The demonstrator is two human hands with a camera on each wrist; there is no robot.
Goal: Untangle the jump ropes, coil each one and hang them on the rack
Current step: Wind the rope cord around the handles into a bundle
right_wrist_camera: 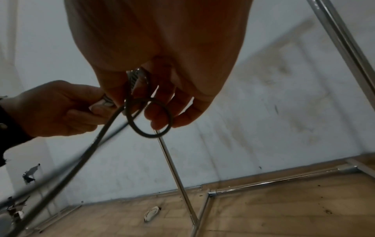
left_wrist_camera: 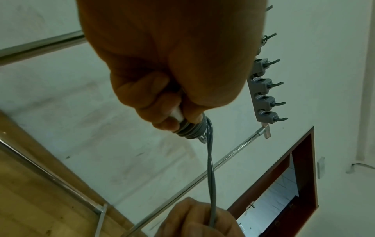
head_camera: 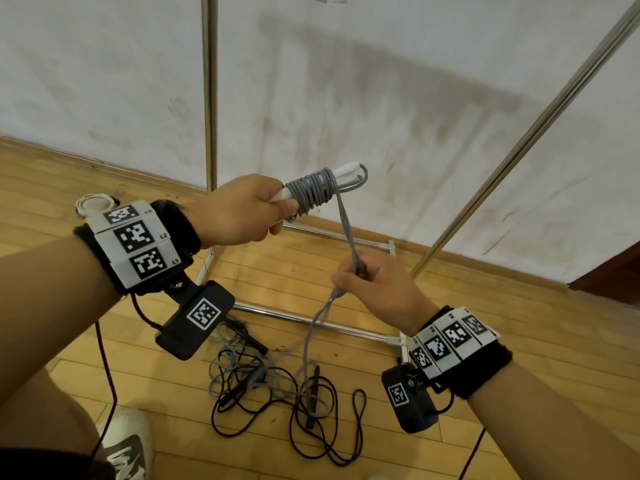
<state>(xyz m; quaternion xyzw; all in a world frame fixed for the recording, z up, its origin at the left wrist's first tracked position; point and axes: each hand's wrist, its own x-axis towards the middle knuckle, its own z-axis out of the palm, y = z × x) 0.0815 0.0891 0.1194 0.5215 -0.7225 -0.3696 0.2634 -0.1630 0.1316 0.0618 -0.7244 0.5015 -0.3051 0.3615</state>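
My left hand (head_camera: 263,209) grips the white handles (head_camera: 343,169) of a grey jump rope, with a tight grey coil (head_camera: 311,192) wound round them. A doubled grey strand (head_camera: 346,223) runs down from the coil to my right hand (head_camera: 360,275), which pinches it. Below that hand the grey rope drops to the floor into a tangle with a black jump rope (head_camera: 322,420). In the left wrist view the coil (left_wrist_camera: 192,129) sits just past my fingers (left_wrist_camera: 162,112). In the right wrist view a rope loop (right_wrist_camera: 150,118) hangs under my right fingers (right_wrist_camera: 162,112).
The chrome rack's upright (head_camera: 209,98), slanted pole (head_camera: 519,143) and floor bars (head_camera: 311,318) stand against the white wall. A grey hook strip (left_wrist_camera: 263,89) hangs on the rack. A white round object (head_camera: 95,202) lies on the wooden floor; my shoe (head_camera: 128,441) is at lower left.
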